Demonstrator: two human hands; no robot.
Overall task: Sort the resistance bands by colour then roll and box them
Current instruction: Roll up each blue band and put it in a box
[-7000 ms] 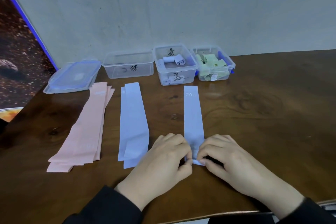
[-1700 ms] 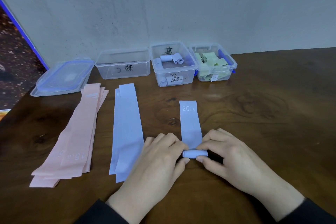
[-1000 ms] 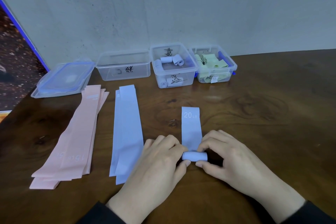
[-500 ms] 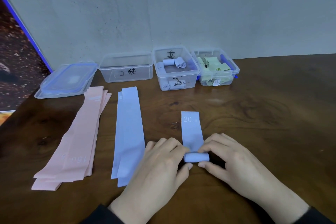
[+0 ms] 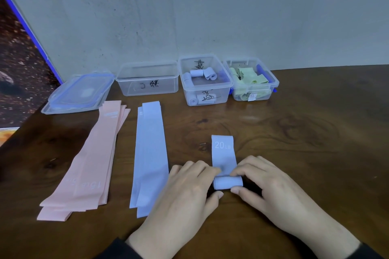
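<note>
Wooden table (image 5: 294, 153) bears blue band (image 5: 223, 153), its rolled end pinched between both hands' grip

Pretty even, soft indoor light here, a bit cool, nothing harsh. The wooden table (image 5: 294, 143) picks up a pale sheen in front of the clear boxes, plus a weaker one further right. Shadows are short and soft: a dark patch sits under the right hand (image 5: 271, 191) and between both hands (so the light's probably overhead). The near right corner of the table goes dim. Wide-angle bend shows at the edges; the blue poster edge (image 5: 31, 33) on the left leans hard. Focus is decent, slightly soft overall.
</note>
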